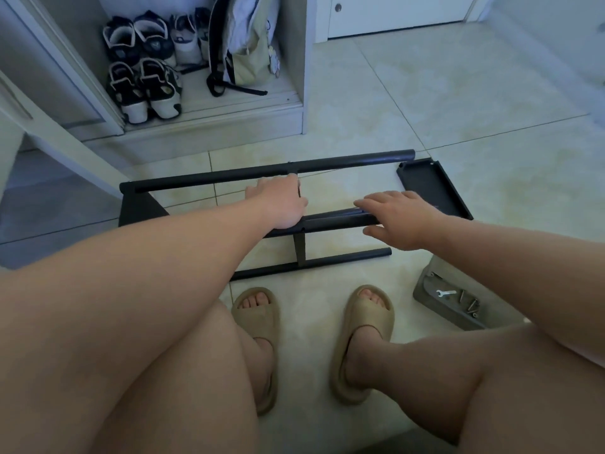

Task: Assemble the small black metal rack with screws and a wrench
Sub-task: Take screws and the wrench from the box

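1. Shoes (144,67) and a pale bag (248,44) are seen in an open cabinet, top left. Detail is lost in the dim light.
2. Rack (327,165) is laid flat on the tiled floor (458,93), ahead of the slippered feet. Three black tubes are seen running left to right: far, middle and near.
3. Left end panel (137,211) is joined to the far tube. Its lower part is hidden behind the left forearm, so the other joints there cannot be checked.
4. Cross brace (299,250) is seen between the middle tube (334,221) and the near tube (343,258). Its upper run is covered by the left hand.
5. Left hand (281,204) is set on the rack at the brace, between the far and middle tubes. Fingers are tucked out of sight, so whether anything is gripped cannot be told.
6. Right hand (399,217) is held flat over the right end of the middle tube, fingers straight and spread, nothing grasped. Contact with the tube cannot be confirmed.
7. Loose side panel (432,188) is laid on the floor just beyond the tubes' bare right ends, unattached. Its near corner is partly covered by the right hand.
8. Grey tray (425,290) is placed on the floor, right of the feet, partly cut off by the right forearm. Wrench (446,293) and several screws (471,304) are lying in it; the screw count cannot be made out.
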Available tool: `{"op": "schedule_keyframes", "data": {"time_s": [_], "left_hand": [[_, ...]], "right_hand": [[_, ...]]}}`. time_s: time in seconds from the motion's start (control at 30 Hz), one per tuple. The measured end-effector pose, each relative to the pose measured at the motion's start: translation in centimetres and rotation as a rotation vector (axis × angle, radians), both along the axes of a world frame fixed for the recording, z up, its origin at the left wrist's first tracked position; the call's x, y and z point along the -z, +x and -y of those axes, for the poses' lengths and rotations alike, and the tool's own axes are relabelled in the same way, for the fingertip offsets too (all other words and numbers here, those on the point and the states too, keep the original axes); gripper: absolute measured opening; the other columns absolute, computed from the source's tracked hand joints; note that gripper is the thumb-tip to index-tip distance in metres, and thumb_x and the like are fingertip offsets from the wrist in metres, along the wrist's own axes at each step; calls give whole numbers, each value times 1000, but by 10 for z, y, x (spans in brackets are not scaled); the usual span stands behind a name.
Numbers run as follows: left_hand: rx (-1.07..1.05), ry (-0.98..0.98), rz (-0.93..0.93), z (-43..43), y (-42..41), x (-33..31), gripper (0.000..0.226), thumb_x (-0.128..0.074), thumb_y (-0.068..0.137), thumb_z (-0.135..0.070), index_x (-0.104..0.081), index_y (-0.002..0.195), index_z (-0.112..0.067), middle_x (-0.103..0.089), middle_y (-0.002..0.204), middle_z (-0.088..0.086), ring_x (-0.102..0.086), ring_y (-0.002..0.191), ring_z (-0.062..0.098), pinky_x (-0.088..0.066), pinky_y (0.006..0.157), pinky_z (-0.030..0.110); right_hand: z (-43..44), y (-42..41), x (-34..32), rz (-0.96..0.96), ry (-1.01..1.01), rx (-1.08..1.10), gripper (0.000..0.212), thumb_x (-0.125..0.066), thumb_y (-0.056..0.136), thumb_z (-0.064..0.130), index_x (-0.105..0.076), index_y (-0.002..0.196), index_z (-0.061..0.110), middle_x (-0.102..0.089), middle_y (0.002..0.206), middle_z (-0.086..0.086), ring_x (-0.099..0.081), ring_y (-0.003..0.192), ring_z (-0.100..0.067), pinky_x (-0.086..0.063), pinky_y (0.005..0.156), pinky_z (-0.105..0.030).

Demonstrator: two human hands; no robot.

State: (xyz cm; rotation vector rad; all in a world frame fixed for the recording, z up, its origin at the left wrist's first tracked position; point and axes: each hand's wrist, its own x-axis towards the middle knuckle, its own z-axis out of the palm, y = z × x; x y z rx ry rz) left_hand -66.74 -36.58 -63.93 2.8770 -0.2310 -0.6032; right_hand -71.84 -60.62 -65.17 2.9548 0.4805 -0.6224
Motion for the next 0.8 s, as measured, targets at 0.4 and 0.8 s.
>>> {"op": "schedule_keyframes", "data": {"time_s": [0.4, 0.8], "left_hand": [[531, -69, -52, 155, -50, 10, 51, -45, 101, -45, -40, 149, -27, -39, 155, -1, -39, 139, 28, -38, 110, 46], [1115, -172, 113, 266, -54, 136, 33, -49, 94, -20, -61, 124, -15, -50, 146, 6, -44, 136, 28, -38, 111, 41]], "right_hand": [[157, -121, 29, -223, -120, 503, 73, -39, 105, 52, 6, 161, 38, 10, 171, 5, 6, 157, -26, -7, 124, -56], [235, -104, 154, -445, -44, 612, 64, -44, 104, 44, -13, 160, 43, -37, 161, -2, -42, 141, -33, -39, 107, -44]]}}
